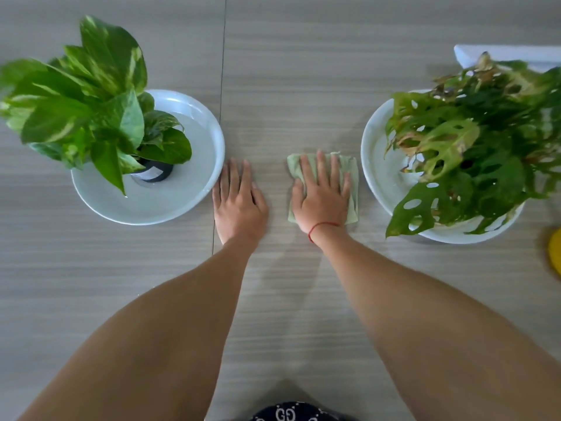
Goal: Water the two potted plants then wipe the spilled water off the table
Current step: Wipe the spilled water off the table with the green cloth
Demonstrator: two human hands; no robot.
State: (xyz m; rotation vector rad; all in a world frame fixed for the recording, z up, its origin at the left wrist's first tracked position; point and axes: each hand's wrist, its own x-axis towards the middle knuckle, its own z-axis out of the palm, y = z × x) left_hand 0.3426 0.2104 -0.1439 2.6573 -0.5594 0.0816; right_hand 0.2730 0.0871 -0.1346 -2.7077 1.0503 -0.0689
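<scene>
The light green cloth (353, 205) lies flat on the table (303, 86), in the middle between the two plant dishes and nearer the right one. The right hand (321, 199) presses it down with straight, spread fingers, covering most of it, so only its edges show. A red string bracelet (321, 226) circles that wrist. The left hand (239, 202) rests palm down on the bare table just beside the cloth, fingers straight and together, grasping nothing, its fingertips next to the rim of the left dish.

The left white dish (182, 202) holds a pothos plant (91, 101) with yellow-streaked leaves in a dark pot (154, 173). The pot carries a white label, too small to read. The right white dish (376, 165) holds a plant with holed leaves (461, 147), some of them browned.

The only legible writing is a repeated white "GG" monogram on the dark garment (291, 413) at the bottom edge.

The table is grey with a fine horizontal wood grain, and a seam (223, 71) runs down it past the left dish. A white object (501, 53) sits behind the right plant, and a yellow object (555, 253) is cut off at the right edge.
</scene>
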